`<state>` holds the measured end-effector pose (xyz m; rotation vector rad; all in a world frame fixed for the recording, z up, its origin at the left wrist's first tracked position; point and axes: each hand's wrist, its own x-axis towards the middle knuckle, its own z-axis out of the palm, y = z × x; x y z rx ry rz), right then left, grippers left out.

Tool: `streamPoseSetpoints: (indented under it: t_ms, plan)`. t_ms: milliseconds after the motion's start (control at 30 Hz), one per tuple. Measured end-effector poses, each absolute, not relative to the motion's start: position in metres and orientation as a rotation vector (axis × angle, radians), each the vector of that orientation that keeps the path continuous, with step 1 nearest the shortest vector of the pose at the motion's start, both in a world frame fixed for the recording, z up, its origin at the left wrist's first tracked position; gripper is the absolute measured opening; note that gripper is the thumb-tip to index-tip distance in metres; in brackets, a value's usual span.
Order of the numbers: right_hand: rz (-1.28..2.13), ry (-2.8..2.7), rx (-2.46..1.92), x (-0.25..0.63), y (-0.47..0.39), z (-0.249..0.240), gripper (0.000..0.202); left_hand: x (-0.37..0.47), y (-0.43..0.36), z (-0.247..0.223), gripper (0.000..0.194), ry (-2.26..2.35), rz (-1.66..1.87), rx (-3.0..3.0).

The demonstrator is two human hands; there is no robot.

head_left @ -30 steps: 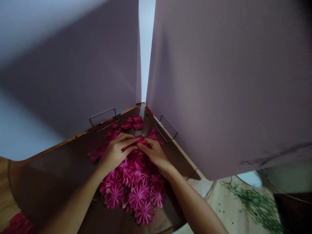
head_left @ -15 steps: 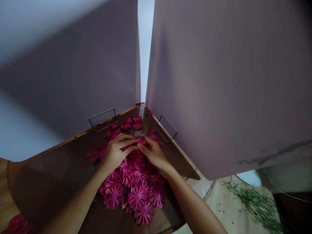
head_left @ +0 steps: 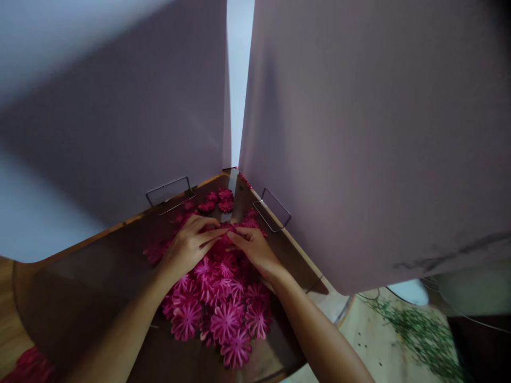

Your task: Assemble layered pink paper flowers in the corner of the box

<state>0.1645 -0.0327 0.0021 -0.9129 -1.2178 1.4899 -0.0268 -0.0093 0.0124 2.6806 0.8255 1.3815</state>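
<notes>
Many pink flower-shaped pieces [head_left: 227, 319] lie heaped on the dark brown table [head_left: 96, 287]. Over the upper part of the heap, my left hand [head_left: 194, 242] and my right hand [head_left: 251, 244] meet at their fingertips. Both hands are closed in a pinch on a small dark pink piece [head_left: 228, 227], largely covered by the fingers. Its shape is hard to make out against the pink behind it. A few more flower pieces [head_left: 225, 205] rest just beyond the hands.
Two large pale panels [head_left: 120, 127] stand along the table's back edges, with thin wire brackets [head_left: 271, 210] at their feet. Green plant-like strands [head_left: 423, 330] lie at the lower right. Something pink [head_left: 32, 367] shows at the lower left corner.
The fingers of both hands have shifted slightly around the small piece, which now shows less between them. My right fingertips have moved a little lower and flatter.
</notes>
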Motion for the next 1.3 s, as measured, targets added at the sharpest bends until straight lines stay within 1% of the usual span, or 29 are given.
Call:
streamPoseSetpoints:
  t_ms: [233, 567, 1033, 1300]
  plan:
    - [1.462, -1.152, -0.928, 0.1619, -0.0331, 0.0027, 0.029, -0.0269, -0.0107, 0.0131, 0.023, 0.841, 1.406, 2.643]
    - [1.560, -1.111, -0.863, 0.1610, -0.0360, 0.0086, 0.027, -0.0245, -0.0124, 0.0111, 0.022, 0.898, 1.409, 2.597]
    - [1.418, -1.202, -0.995, 0.1628, -0.0331, 0.0023, 0.028, -0.0229, -0.0150, 0.0140, 0.020, 0.871, 1.408, 2.595]
    - [1.352, -1.286, -1.054, 0.1627, -0.0320, 0.0001, 0.037, -0.0213, -0.0152, 0.0139, 0.017, 0.872, 1.432, 2.537]
